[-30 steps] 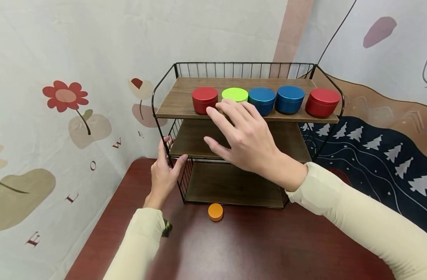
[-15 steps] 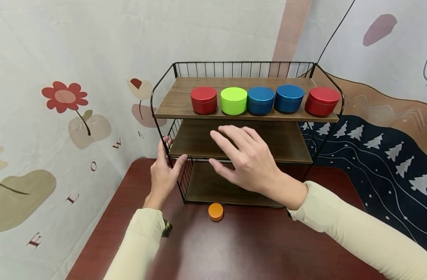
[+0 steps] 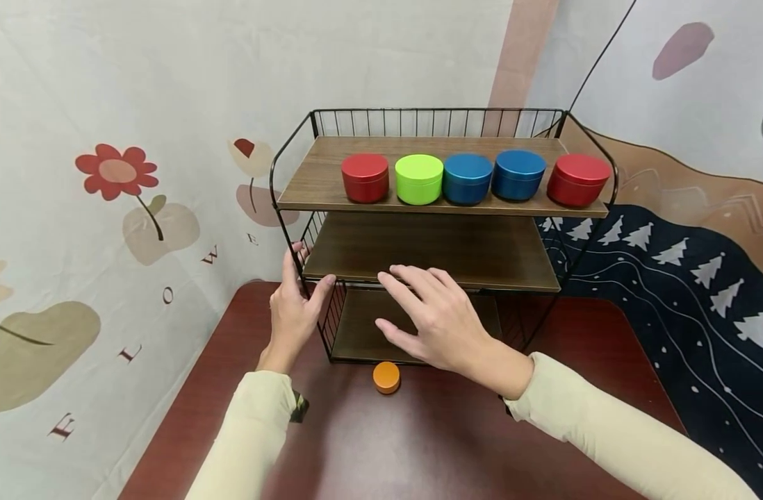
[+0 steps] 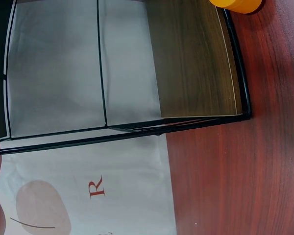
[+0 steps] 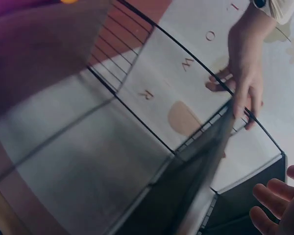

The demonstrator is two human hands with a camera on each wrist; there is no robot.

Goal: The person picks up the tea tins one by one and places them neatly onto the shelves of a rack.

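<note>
A three-tier shelf rack [image 3: 431,253] with brown boards and a black wire frame stands on the table. At its left side, my left hand [image 3: 292,309] holds the frame post by the middle board, with the thumb at the front; the right wrist view also shows this left hand [image 5: 245,73]. My right hand [image 3: 440,323] hovers in front of the lower tiers with fingers spread and nothing in it. Along the top board sit a red tin [image 3: 365,178], a lime-green tin [image 3: 419,180], two blue tins [image 3: 466,180] and another red tin [image 3: 578,180].
A small orange tin [image 3: 386,377] is on the reddish-brown table [image 3: 381,451], just before the bottom board. Printed cloth [image 3: 169,83] hangs behind and to the left. A dark tree-patterned cloth [image 3: 682,305] lies to the right.
My right hand has come down from in front of the lime-green tin to the level of the lower boards. My left hand keeps its hold on the rack, and the tins stay put.
</note>
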